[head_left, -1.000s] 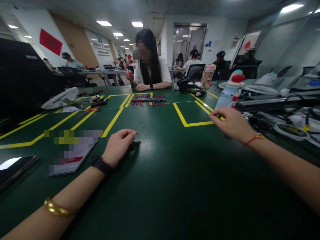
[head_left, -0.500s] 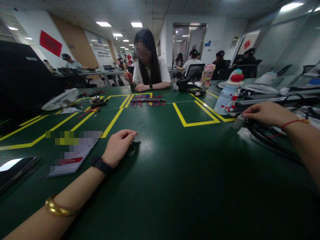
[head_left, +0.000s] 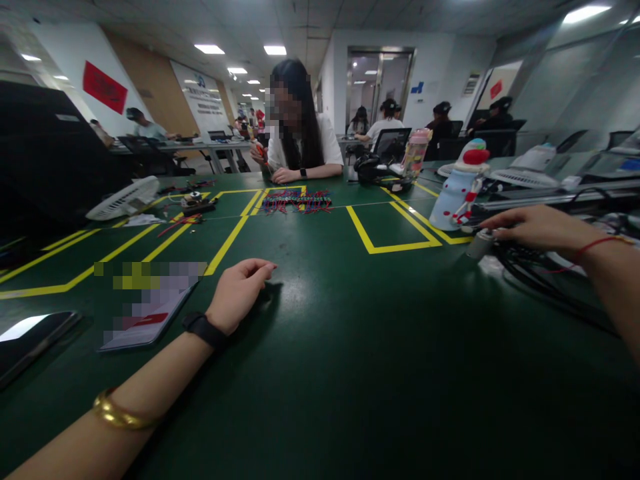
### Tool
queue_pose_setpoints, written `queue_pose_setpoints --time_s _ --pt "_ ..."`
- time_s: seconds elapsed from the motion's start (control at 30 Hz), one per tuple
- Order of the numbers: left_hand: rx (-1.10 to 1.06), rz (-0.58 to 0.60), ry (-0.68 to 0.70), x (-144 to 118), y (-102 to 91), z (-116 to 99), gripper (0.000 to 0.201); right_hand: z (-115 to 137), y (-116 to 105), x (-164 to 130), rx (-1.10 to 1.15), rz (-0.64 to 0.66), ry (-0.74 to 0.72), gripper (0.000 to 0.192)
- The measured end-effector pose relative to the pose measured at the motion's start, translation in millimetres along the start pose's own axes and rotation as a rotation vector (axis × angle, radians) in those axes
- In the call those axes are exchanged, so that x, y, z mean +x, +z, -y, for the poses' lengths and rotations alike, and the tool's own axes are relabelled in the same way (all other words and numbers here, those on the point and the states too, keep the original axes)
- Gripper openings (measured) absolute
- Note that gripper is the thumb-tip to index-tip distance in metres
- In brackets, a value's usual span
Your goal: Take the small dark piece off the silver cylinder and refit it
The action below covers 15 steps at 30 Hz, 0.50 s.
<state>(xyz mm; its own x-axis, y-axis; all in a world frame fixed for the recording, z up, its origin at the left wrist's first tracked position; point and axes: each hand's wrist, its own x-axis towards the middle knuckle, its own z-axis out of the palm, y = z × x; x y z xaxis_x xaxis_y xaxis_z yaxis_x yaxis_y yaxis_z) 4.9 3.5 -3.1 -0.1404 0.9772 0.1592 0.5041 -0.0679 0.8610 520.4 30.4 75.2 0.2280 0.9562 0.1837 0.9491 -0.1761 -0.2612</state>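
Note:
My left hand (head_left: pixel 239 293) rests on the green table (head_left: pixel 320 360), fingers curled in and the thumb pressed near the index finger. Whatever may be inside it is hidden. A tilted booklet or tablet (head_left: pixel 163 303), partly blurred out, lies just left of its wrist. At the right, my right hand (head_left: pixel 537 229) grips the top of a small grey metal cylinder (head_left: pixel 481 245) with its fingertips. The cylinder stands slightly tilted on the table, and I cannot make out its kind. Beneath this hand run black cables (head_left: pixel 523 277).
A light blue bottle (head_left: pixel 447 200) with a red-trimmed top stands beyond my right hand. Bundled coloured wires (head_left: pixel 297 201) lie before a person (head_left: pixel 325 143) seated opposite. A phone (head_left: pixel 37 340) is at the left edge, and a white fan (head_left: pixel 125 199) farther back.
My right hand has tipped slightly lower and flatter over the cylinder, its fingers reaching a little farther left. The left hand stays in place. The view has shifted slightly.

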Motion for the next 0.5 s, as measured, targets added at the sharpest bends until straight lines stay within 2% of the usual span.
queue_pose_setpoints --time_s 0.1,0.27,0.4,0.5 --pt "0.006 -0.009 0.005 -0.1 0.2 -0.9 0.033 -4.1 0.1 2.5 0.069 0.173 0.025 0.047" --pt "-0.004 -0.017 0.007 -0.3 0.6 -1.9 0.032 -2.3 3.6 4.9 -0.109 0.127 0.029 0.036" --pt "0.004 -0.013 0.009 -0.1 0.6 -0.4 0.033 -2.5 9.2 6.9 -0.156 0.114 -0.001 0.043" --pt "0.014 -0.012 0.021 0.5 0.8 0.5 0.033 7.5 17.2 5.5 -0.148 0.027 -0.029 0.043"
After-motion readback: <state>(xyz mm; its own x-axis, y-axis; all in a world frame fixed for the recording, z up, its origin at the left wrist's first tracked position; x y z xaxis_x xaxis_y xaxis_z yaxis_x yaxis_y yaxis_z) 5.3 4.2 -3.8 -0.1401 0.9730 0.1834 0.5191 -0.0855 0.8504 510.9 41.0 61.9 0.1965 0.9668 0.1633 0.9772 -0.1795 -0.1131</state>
